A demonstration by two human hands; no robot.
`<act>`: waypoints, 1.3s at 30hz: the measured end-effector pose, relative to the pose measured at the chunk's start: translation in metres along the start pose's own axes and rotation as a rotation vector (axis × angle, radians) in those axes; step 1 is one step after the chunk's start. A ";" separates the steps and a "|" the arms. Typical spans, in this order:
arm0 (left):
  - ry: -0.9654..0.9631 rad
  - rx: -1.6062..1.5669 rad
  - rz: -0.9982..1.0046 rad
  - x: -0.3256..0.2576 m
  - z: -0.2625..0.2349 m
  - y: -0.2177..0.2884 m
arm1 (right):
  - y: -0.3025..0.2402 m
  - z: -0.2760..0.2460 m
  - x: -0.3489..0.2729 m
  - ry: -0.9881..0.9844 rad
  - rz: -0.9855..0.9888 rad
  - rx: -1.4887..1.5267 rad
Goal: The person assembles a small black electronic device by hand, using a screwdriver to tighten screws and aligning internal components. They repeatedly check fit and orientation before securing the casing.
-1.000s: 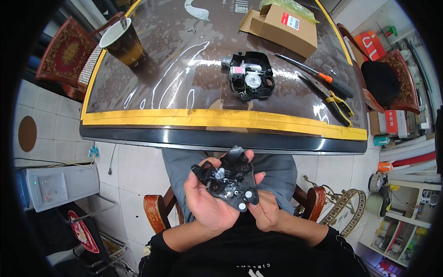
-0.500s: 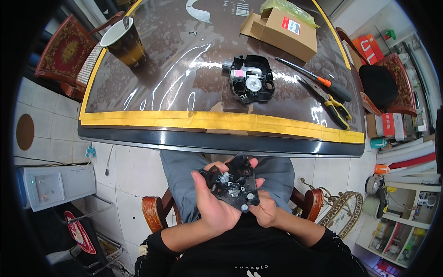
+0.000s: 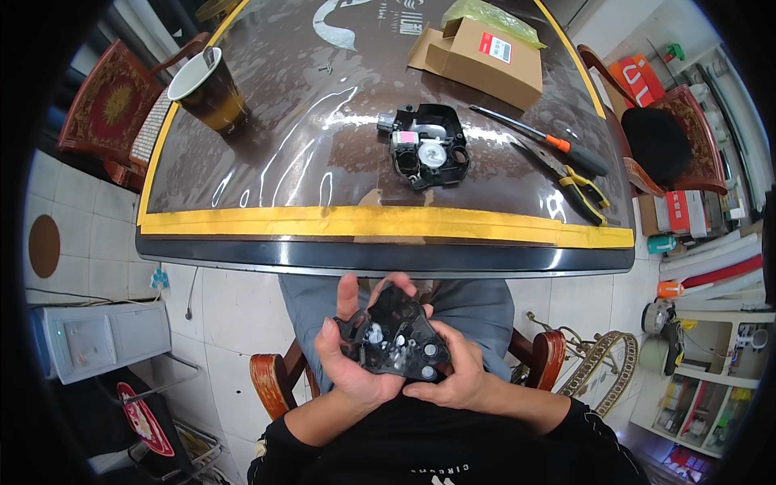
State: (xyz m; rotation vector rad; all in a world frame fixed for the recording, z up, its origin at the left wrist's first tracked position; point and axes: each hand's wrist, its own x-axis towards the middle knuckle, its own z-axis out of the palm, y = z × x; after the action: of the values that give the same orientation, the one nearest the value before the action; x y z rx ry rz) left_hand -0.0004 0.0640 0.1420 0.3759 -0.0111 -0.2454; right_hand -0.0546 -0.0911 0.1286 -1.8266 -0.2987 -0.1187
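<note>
1. Black plastic part (image 3: 396,339) sits in both hands over the lap, below the near edge of the counter (image 3: 380,222), not resting on anything. Small silvery round fittings show on its upward face.
2. Left hand (image 3: 356,364) cups it from beneath and the left side, fingers curled up along the far edge. Right hand (image 3: 453,376) grips the right end, thumb laid on the lower rim. Both hands are closed on the part.
3. Risk: with no surface under it, a slipped grip would likely drop it to the tiled floor (image 3: 210,307); any loose fitting could fall and roll off.
4. Risk: thumb pressure near the small fittings might shift or pop one out.
5. Long axis, as I judge it, runs from lower right up toward the upper left, the narrower end pointing away from the body toward the counter.
6. Beyond the hands, on the counter: a second black part (image 3: 428,147), screwdriver (image 3: 541,139), pliers (image 3: 575,184), cardboard box (image 3: 478,55), cup (image 3: 206,87).
</note>
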 end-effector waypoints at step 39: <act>0.011 -0.010 0.155 -0.001 0.022 -0.009 | 0.029 0.002 0.003 -0.216 -0.180 0.368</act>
State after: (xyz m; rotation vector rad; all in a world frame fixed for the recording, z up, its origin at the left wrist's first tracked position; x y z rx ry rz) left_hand -0.0044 0.0485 0.1592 0.3641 -0.0280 -0.0903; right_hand -0.0443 -0.0962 0.1019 -1.4459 -0.5981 0.0099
